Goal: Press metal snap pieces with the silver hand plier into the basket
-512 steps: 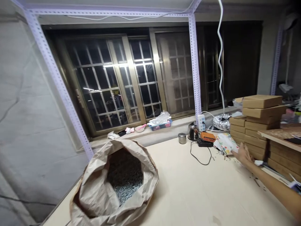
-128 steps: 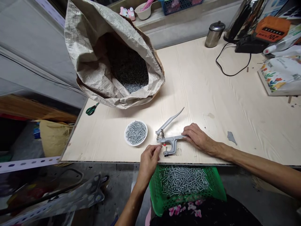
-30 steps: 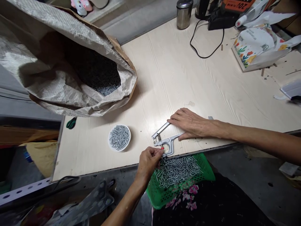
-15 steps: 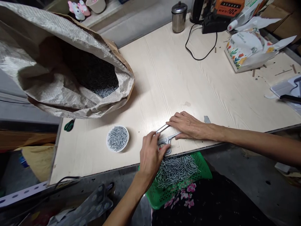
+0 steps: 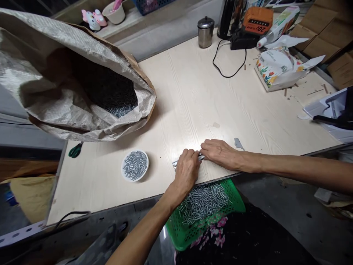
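Observation:
A silver-grey metal tool (image 5: pixel 201 156), with the look of a staple gun, lies low over the table near its front edge. My hands hide most of it, so its exact kind is unclear. My left hand (image 5: pixel 188 167) is closed over its body, and a whitish end with dark marks (image 5: pixel 174 165) pokes out left of the fingers. The fingers of my right hand (image 5: pixel 217 152) are curled round its right end, close beside my left. Below the table edge, a green basket (image 5: pixel 237 200) holds many small metal screws (image 5: pixel 205 202).
Left of my hands stands a white tub (image 5: pixel 148 167) full of metal pins or screws. An open woven sack (image 5: pixel 138 121) is behind it, beside green-handled scissors (image 5: pixel 75 150). Farther back are a steel canister (image 5: pixel 205 33), an orange battery (image 5: pixel 257 20) and a tissue pack (image 5: pixel 275 68).
The tool's two spread arms showed between my hands before; now they are mostly covered. My left hand has moved over the body, and my hands are closer together. The view has shifted slightly.

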`<act>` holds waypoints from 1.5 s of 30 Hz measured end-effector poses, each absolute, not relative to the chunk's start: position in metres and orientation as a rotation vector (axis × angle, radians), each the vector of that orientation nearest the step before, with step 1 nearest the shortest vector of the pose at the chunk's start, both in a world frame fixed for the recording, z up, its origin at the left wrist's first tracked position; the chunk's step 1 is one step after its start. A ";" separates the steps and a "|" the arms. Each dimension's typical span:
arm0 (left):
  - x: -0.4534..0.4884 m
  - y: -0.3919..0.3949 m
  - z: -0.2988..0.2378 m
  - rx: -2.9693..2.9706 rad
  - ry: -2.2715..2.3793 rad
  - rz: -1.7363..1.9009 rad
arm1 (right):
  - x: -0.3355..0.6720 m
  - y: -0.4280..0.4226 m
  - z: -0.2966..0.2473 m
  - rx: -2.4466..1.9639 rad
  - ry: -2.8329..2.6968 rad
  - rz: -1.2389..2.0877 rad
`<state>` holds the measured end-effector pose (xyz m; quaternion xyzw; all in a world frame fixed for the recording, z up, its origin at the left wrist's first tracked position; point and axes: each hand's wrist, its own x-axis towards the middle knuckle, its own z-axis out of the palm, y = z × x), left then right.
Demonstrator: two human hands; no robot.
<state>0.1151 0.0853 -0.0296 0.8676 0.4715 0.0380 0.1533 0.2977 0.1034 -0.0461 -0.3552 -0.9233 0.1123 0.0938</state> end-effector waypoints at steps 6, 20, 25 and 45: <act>0.115 0.087 -0.033 2.530 1.301 0.097 | 0.293 0.103 -0.050 -1.042 -2.764 0.309; 0.046 0.060 0.013 2.040 1.849 0.732 | 0.275 0.096 -0.040 -1.075 -2.547 0.332; 0.031 0.050 -0.006 1.822 1.950 0.607 | 0.256 0.101 -0.056 -1.150 -2.521 0.273; 0.051 0.089 0.017 2.012 2.009 -0.506 | 0.253 0.109 -0.073 -1.051 -2.520 0.243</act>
